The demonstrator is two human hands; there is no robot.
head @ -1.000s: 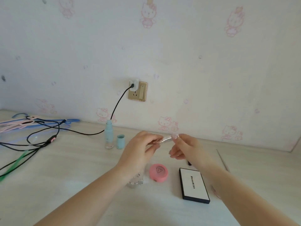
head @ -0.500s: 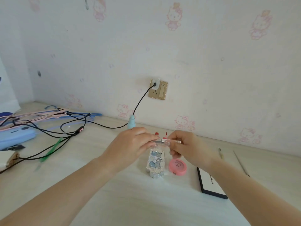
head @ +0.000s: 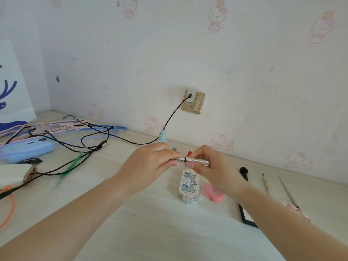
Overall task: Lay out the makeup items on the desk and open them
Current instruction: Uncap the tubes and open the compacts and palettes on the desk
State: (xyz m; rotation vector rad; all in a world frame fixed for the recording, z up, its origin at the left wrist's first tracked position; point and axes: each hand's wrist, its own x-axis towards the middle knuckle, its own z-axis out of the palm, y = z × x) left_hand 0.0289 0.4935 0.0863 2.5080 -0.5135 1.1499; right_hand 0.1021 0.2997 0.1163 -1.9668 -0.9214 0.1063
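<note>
While the silver tube point(head: 195, 161) was gripped at each end by the left hand point(head: 150, 164) and right hand point(head: 211, 166), above the ornate case point(head: 188, 185) at 12 o'clock, a dark seam had appeared since half a second earlier; uncapping was judged begun.

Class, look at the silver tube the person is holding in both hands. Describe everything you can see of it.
The silver tube is a slim, shiny, metallic-looking cylinder, held roughly level above the desk, over the ornate blue and silver case. The left hand pinches its left end; the right hand pinches the longer right section. A dark band shows between the two sections near the middle, where they seem to join. Fingers hide much of it, so its contents cannot be told.
</note>
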